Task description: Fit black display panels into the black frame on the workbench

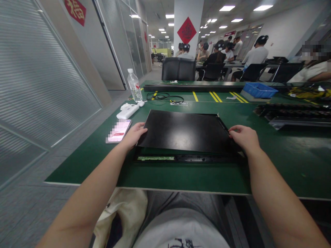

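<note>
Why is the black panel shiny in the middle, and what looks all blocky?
Head view: a pale glare spreads across the black panel, probably from ceiling lights; same head view: square blocks cover part of the phone and of a person at far right.

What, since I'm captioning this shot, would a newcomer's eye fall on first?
Probably the dark, glossy panel between the person's left hand and right hand, above a black frame on the green table. Next, perhaps, the red diamond-shaped sign on the pillar in the background, and the blue bin toward the table's far right.
</note>
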Demonstrator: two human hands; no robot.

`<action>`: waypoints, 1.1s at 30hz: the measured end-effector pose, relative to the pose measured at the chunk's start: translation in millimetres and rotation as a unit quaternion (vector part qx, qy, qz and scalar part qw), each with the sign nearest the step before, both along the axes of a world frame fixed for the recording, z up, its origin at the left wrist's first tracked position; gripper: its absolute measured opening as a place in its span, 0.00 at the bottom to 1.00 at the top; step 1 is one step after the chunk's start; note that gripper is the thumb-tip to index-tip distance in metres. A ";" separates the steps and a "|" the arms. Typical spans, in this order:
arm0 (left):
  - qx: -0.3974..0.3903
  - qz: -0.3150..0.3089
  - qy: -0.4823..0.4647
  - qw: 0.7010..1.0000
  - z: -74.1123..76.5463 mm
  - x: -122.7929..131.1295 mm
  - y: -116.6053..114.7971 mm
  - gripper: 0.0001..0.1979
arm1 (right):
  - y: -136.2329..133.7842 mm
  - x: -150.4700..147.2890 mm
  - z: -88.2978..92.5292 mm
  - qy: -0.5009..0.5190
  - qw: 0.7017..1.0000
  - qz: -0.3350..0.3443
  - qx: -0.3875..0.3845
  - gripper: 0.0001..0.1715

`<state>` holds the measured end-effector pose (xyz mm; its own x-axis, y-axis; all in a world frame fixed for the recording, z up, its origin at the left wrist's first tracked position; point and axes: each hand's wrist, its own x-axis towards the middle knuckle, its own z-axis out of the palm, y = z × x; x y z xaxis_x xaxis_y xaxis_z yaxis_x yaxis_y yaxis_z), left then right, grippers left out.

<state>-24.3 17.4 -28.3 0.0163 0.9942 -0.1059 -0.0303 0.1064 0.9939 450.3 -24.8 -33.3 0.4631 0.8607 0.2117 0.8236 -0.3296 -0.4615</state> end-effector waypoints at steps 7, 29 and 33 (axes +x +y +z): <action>0.001 0.001 -0.009 1.000 -0.4 1.1 0.5 0.21 | 0.8 0.9 -0.1 -0.002 1.000 -0.008 -0.005 0.14; 0.001 0.004 0.003 1.000 1.5 0.9 -1.3 0.20 | -3.2 -6.1 8.2 0.063 0.998 -0.019 -0.016 0.14; 0.001 -0.001 0.005 1.000 2.2 1.0 -2.2 0.20 | -4.1 -5.9 8.7 0.070 0.997 -0.020 -0.018 0.14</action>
<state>-23.3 15.2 -26.1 0.0166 0.9944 -0.1043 -0.0202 0.1046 0.9943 444.4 -28.9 -24.5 0.5200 0.8468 0.1116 0.7382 -0.3799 -0.5574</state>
